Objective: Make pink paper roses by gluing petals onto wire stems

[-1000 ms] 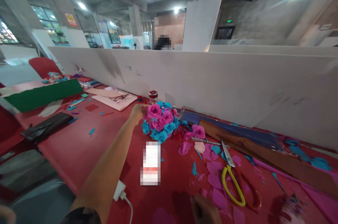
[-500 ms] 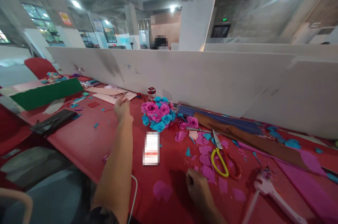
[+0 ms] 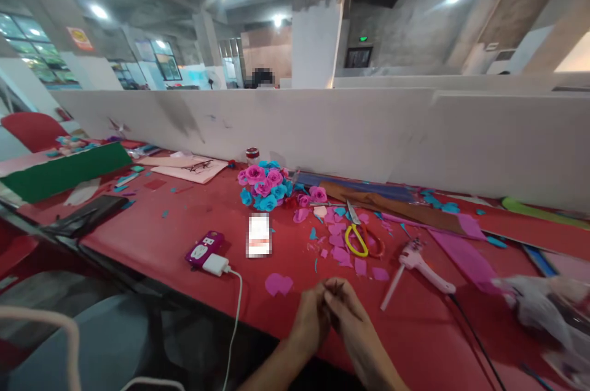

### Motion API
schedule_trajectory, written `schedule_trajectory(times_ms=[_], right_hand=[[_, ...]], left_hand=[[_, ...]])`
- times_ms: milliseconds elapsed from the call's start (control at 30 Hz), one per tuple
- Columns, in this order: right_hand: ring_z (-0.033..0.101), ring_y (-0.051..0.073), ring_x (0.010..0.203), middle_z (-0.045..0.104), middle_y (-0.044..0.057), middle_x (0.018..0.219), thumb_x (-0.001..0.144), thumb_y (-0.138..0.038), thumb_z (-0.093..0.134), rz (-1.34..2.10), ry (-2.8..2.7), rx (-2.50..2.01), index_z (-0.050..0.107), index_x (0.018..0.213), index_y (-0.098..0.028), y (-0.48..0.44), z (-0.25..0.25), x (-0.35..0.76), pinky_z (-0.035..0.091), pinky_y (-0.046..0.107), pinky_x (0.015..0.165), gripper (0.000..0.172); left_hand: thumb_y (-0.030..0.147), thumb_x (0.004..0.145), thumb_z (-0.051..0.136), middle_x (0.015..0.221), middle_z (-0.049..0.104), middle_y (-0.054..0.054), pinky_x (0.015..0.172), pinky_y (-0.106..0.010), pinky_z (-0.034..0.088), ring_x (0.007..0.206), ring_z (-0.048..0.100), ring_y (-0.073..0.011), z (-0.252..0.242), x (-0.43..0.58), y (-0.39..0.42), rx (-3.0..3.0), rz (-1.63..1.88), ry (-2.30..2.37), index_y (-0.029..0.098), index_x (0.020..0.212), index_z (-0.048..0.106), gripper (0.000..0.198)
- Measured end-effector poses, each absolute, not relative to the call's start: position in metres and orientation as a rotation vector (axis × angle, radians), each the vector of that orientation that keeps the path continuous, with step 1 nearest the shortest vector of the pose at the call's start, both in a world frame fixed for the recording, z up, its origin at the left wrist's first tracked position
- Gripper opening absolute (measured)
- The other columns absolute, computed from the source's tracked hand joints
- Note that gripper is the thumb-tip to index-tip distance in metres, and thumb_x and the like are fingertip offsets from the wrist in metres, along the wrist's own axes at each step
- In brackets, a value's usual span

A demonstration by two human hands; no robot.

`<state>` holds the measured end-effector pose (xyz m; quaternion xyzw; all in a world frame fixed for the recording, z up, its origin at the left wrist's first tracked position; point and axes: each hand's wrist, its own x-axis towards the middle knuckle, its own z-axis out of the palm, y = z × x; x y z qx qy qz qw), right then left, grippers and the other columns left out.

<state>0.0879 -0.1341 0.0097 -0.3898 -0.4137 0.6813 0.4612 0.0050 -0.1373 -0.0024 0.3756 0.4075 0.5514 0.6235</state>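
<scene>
My left hand [image 3: 310, 315] and my right hand [image 3: 346, 308] meet near the front edge of the red table [image 3: 152, 231], fingers pinched together on a small dark piece [image 3: 335, 285] that I cannot make out. A pink heart-shaped paper cutout [image 3: 278, 283] lies just left of them. Farther back sits a bunch of pink and blue paper roses [image 3: 264, 185]. Yellow-and-red-handled scissors [image 3: 358, 237] lie among several pink paper scraps. A white glue gun [image 3: 420, 263] rests to the right of my hands.
A power strip with a white plug and cable [image 3: 209, 254] lies at the left, beside a small white packet [image 3: 259, 234]. Glasses [image 3: 200, 165] on pale sheets, a green sheet [image 3: 59, 171], a dark case [image 3: 83, 216], a small jar [image 3: 252, 154]. Long paper rolls [image 3: 391, 203] run along the white partition [image 3: 369, 133].
My left arm, stretched out toward the roses, has drawn back to the table's front edge. Both hands have come together in a pinch. The view has shifted and pulled back.
</scene>
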Motion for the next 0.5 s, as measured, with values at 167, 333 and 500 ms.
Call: schedule_trajectory(times_ms=[167, 333, 500], right_hand=[[0.053, 0.013, 0.065, 0.057, 0.001, 0.079, 0.072, -0.051, 0.067, 1.807, -1.183, -0.939, 0.056, 0.086, -0.021, -0.174, -0.012, 0.123, 0.041, 0.022, 0.054, 0.035], [0.057, 0.015, 0.073, 0.061, 0.004, 0.084, 0.079, -0.048, 0.061, 1.876, -1.388, -0.850, 0.060, 0.084, -0.019, -0.202, 0.007, 0.146, 0.048, 0.027, 0.066, 0.029], [0.061, 0.018, 0.081, 0.065, 0.006, 0.093, 0.084, -0.045, 0.056, 1.758, -1.529, -0.922, 0.063, 0.091, -0.020, -0.213, 0.026, 0.159, 0.049, 0.031, 0.075, 0.026]], left_hand=[[0.026, 0.072, 0.051, 0.065, 0.060, -0.002, 0.055, -0.026, 0.042, 0.055, 0.052, -0.0137, -0.009, 0.002, -0.184, 1.066, 1.041, 0.928, 0.014, 0.083, 0.067, 0.023], [0.012, 0.063, 0.050, 0.069, 0.064, 0.000, 0.066, -0.026, 0.043, 0.064, 0.053, -0.0129, 0.010, -0.002, -0.207, 1.216, 0.810, 0.924, 0.015, 0.082, 0.071, 0.028], [0.014, 0.064, 0.052, 0.063, 0.062, 0.001, 0.059, -0.024, 0.039, 0.060, 0.049, -0.0129, 0.012, -0.002, -0.209, 1.356, 0.583, 1.019, 0.014, 0.074, 0.071, 0.021]])
